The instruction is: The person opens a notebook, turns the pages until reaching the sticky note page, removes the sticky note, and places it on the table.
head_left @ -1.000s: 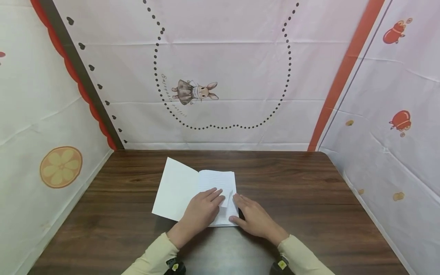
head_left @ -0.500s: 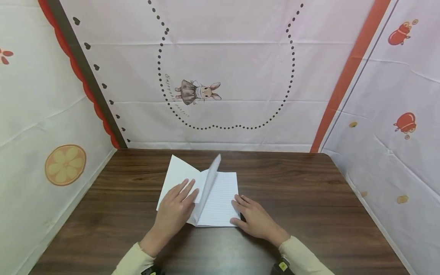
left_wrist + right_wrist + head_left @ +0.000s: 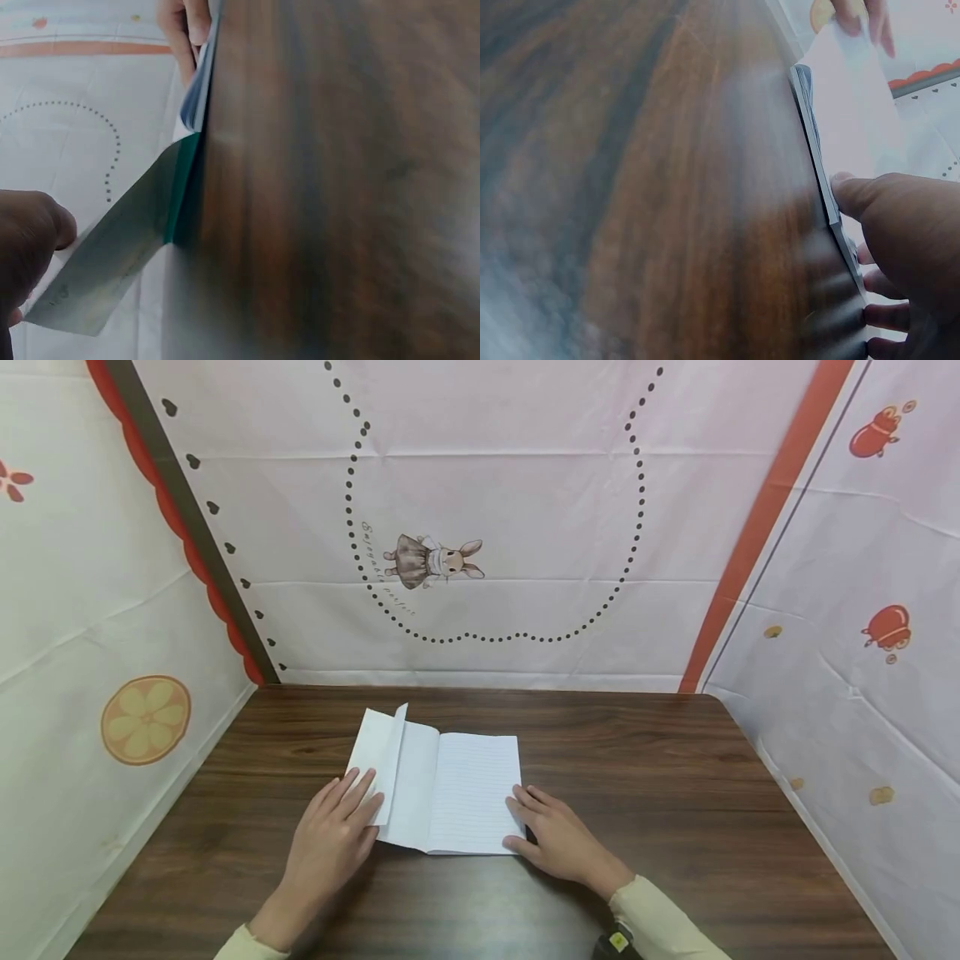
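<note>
An open lined notebook [image 3: 476,793] lies on the table, its right page flat and blank. Its left side [image 3: 417,785] is tilted up, and a loose flap of paper [image 3: 395,756] stands at its top. My left hand [image 3: 330,835] rests with extended fingers on the left leaf near its outer edge. In the left wrist view, the cover [image 3: 112,255] slopes up off the table beside that hand, with a green strip [image 3: 182,184] along the spine. At the right edge, my right hand [image 3: 562,839] touches the pages, its thumb [image 3: 847,187] on the near corner.
The brown wood-grain table [image 3: 675,793] spreads around the notebook. Printed white cloth [image 3: 525,527] hangs behind it, with more at both sides. A dark wrist camera [image 3: 615,941] sits by the right sleeve.
My left hand has moved from the right page across to the left, and a leaf has turned over with it. The right hand has stayed at the right edge.
</note>
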Demonstrator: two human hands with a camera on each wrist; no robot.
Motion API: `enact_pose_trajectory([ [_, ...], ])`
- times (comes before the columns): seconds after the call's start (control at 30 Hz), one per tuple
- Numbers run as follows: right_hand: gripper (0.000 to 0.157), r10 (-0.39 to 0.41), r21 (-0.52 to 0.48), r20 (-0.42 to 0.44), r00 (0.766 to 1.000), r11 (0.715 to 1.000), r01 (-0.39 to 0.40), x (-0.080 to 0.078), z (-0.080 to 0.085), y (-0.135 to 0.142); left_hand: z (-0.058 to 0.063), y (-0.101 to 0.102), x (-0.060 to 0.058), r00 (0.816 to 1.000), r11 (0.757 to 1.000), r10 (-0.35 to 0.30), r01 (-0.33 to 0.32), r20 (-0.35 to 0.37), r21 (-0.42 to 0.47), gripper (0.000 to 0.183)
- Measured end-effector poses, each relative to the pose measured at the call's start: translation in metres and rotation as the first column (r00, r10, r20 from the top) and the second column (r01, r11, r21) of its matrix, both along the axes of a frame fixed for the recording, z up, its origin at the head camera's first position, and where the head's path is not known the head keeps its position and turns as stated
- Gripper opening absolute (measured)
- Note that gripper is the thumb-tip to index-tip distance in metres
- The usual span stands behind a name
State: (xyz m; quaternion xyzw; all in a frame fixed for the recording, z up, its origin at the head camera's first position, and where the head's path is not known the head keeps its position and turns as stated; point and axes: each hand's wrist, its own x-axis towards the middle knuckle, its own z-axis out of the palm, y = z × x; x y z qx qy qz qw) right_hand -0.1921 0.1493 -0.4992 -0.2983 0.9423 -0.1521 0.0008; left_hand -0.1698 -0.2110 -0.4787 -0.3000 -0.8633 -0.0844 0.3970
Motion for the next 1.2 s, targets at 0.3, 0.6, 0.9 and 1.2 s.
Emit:
enact_pose_trajectory([
  [0.3,0.067,-0.011,-0.008,0.009,1.0,1.0,0.011,0.0,0.0,-0.001,-0.011,-0.009,0.002,0.982,0.991,0.112,-0.098,0.154,-0.094,0.041],
  [0.6,0.065,-0.006,-0.017,-0.005,1.0,1.0,0.006,0.001,0.001,-0.001,-0.019,-0.011,-0.004,0.953,0.979,0.17,-0.134,0.251,-0.153,0.053],
  [0.9,0.065,-0.007,-0.026,0.002,1.0,1.0,0.007,0.0,0.001,0.0,-0.02,-0.017,0.0,0.837,0.971,0.211,-0.123,0.505,-0.203,0.033],
  [1.2,0.065,0.002,-0.026,0.017,1.0,1.0,-0.002,-0.002,-0.002,0.004,-0.018,-0.024,0.001,0.768,0.979,0.204,-0.156,0.606,-0.133,0.039],
])
